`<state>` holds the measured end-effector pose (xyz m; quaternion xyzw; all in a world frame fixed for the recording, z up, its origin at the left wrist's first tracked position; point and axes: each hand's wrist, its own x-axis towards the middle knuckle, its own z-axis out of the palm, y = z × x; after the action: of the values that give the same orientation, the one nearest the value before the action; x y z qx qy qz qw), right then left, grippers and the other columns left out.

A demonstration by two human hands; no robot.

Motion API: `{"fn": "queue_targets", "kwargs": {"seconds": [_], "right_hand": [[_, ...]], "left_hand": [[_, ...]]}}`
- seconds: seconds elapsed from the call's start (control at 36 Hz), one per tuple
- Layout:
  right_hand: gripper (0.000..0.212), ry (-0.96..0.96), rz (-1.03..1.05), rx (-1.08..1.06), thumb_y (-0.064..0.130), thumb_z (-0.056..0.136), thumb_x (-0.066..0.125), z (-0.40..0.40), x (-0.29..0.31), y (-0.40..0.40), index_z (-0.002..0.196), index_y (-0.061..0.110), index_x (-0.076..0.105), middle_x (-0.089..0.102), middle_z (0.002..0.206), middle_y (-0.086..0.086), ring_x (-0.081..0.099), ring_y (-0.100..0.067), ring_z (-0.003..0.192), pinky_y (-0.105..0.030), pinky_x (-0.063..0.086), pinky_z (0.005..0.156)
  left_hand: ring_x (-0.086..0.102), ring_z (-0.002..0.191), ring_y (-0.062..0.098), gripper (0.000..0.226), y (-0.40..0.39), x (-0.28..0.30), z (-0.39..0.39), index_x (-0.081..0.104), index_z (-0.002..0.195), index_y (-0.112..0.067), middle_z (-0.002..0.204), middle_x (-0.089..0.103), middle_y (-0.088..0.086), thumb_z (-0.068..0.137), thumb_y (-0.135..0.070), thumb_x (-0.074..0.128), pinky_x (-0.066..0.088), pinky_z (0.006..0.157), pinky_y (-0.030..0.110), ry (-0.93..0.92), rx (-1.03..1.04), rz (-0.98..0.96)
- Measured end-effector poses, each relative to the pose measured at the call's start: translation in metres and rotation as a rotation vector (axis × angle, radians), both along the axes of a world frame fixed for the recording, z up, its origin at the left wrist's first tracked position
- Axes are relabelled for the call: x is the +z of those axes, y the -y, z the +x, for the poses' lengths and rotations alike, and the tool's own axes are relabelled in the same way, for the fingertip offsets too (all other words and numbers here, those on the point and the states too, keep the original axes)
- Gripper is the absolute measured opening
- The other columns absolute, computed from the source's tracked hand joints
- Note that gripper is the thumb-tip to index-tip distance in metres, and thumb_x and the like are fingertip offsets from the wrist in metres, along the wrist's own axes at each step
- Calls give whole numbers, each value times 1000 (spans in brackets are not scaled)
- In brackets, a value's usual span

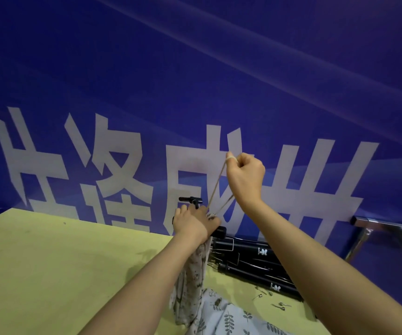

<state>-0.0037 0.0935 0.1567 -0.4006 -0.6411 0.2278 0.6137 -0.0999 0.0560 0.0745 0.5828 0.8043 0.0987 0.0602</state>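
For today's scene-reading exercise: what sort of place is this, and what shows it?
Probably a small assembly workbench: black tubes and loose metal pins lie on a yellow table, and the right hand stretches a rubber band from cloth the left hand grips.

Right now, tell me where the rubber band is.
Head view, centre: the rubber band stretches from the raised right hand down to the cloth bundle that the left hand grips.
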Motion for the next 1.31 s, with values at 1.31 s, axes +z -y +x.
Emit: {"fn": "queue_targets", "kwargs": {"seconds": [1.31], "right_hand": [[38,-44,113,-252,29,88,62,386,28,65,62,10,41,40,55,4,34,-15,54,-35,33,57]], "left_hand": [[35,131,33,85,46,40,384,49,131,-10,144,33,14,83,-77,28,44,91,46,61,-132,94]]}}
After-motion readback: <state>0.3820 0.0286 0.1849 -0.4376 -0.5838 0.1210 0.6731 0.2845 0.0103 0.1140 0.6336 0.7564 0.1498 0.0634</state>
